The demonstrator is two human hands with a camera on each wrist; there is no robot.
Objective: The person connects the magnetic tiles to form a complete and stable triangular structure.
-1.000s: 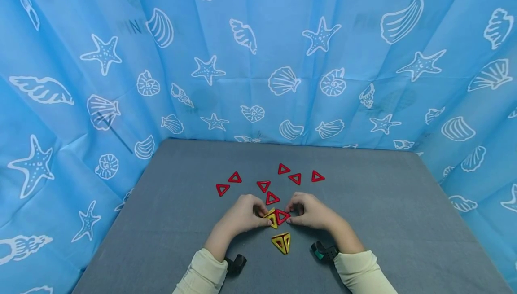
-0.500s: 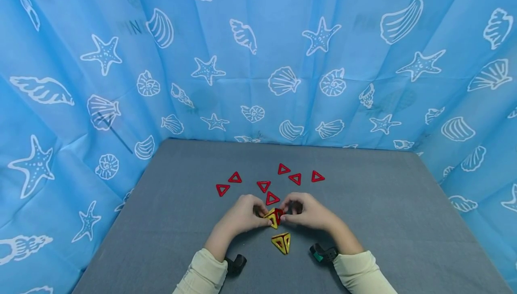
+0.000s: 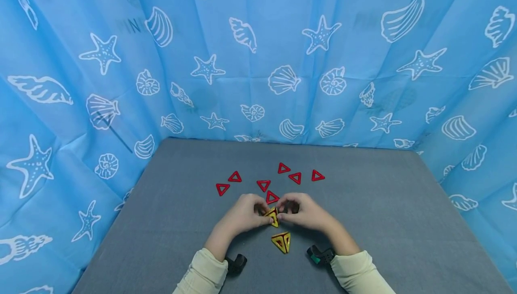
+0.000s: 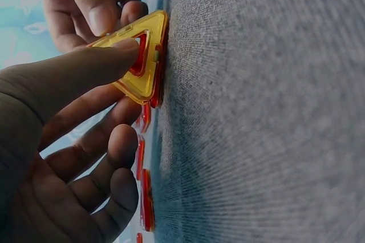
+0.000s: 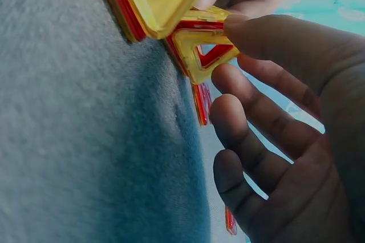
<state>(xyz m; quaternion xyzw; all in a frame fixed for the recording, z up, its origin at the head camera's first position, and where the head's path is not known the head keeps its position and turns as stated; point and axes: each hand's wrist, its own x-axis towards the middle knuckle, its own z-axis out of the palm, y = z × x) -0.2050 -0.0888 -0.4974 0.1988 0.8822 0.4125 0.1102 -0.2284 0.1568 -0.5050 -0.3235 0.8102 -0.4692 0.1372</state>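
Between my hands stands a small pyramid of triangular magnetic tiles (image 3: 274, 219), with yellow and red sides. My left hand (image 3: 245, 213) pinches it from the left; in the left wrist view the thumb lies on a yellow face (image 4: 149, 86) near its triangular hole. My right hand (image 3: 305, 211) holds the other side, thumb and index finger at a yellow tile (image 5: 197, 69) in the right wrist view. Its remaining fingers are loosely bent. A second yellow and red pyramid (image 3: 282, 242) sits on the table just nearer. Fingers hide part of the held pyramid.
Several flat red triangle tiles lie beyond my hands, the closest a red tile (image 3: 272, 197) near the fingertips, others such as a right-hand tile (image 3: 317, 176) farther out. A grey cloth covers the table (image 3: 383, 222); a blue shell-print curtain (image 3: 258, 60) hangs behind.
My right hand has moved left and brought a red triangle tile against the yellow one in my left hand, and the red tile has swung up into the pyramid. The left hand stays put.
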